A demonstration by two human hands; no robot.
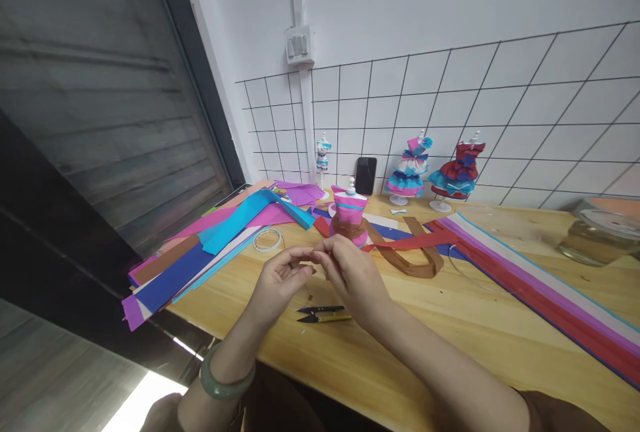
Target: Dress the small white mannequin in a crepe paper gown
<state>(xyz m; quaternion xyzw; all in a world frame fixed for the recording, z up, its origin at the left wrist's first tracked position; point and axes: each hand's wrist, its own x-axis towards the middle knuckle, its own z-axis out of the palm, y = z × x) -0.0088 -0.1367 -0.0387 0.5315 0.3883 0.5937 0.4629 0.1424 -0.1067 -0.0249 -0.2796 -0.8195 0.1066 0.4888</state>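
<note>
Pink dress form (pixel 350 204) upright, just beyond fingers (pixel 334 247).

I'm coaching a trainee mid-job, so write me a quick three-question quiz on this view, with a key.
1. Which lies on the table between the left forearm and the right forearm? A) phone B) snips C) glass container
2. True or false: the green bangle is on the right forearm.
3. How many dressed miniature mannequins can you count?

Key:
1. B.
2. False; it is on the left forearm.
3. Four.
</note>
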